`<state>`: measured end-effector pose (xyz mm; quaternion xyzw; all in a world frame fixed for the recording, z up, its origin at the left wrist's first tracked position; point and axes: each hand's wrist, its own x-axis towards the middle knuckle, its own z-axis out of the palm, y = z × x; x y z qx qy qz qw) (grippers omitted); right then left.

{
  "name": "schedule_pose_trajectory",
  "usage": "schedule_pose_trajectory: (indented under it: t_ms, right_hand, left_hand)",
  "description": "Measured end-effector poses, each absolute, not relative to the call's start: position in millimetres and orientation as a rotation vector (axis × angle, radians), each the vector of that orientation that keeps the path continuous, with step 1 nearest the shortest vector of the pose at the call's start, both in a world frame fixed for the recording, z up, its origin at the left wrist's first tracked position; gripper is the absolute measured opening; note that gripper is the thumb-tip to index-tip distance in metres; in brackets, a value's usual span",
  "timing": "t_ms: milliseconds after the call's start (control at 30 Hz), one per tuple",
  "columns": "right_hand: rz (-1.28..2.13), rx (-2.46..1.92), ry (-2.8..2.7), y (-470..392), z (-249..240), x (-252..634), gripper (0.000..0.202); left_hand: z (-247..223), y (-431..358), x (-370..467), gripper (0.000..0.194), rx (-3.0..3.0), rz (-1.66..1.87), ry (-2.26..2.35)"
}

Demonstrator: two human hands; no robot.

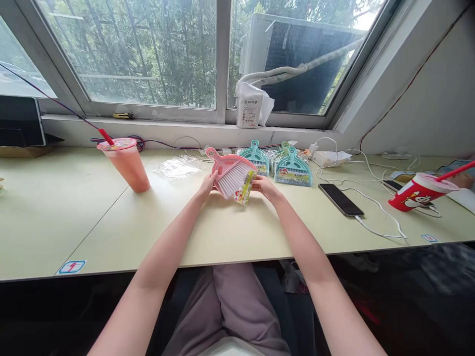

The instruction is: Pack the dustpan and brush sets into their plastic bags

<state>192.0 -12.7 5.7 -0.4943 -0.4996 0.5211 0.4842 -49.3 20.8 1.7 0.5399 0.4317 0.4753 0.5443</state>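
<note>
A pink dustpan (235, 160) is tilted up above the table between my two hands, with a small white-bristled brush (233, 180) lying in its pan. My left hand (208, 187) is closed on the dustpan's left edge. On the other side, my right hand (264, 188) grips the right edge, beside a yellow-green printed label (245, 188) that hangs over the front of the pan. The fingertips of both hands are partly hidden behind it. Just beyond lie a wrapped teal dustpan set (255, 157) and another teal dustpan set (293, 168), with a green one (284, 148) behind.
A tall drink cup (128, 165) stands to the left, near a clear crumpled wrapper (178, 168). Rightward are a phone (340, 199) with a white cable and a red cup (411, 193). Another person's hand (465, 178) shows at the far right. A white box (249, 111) rests on the windowsill.
</note>
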Motion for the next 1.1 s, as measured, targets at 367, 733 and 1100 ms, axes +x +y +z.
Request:
schedule_pose_trajectory:
  t_ms: [367, 733, 1100]
  right_hand:
    - [-0.179, -1.703, -1.978, -27.8, 10.7, 186.3, 0.035]
    - [0.408, -1.027, -1.581, -21.8, 10.1, 145.6, 0.046]
    - [0.302, -1.024, -1.416, -30.7, 28.0, 148.8, 0.029]
  left_hand:
    - [11.7, 5.5, -47.1, 0.041, 1.615, 1.756, 1.701]
    - [5.3, -29.4, -16.2, 0.034, 2.574, 1.629, 1.106]
    - [3.8, -6.9, -23.1, 0.046, 2.293, 1.498, 0.857]
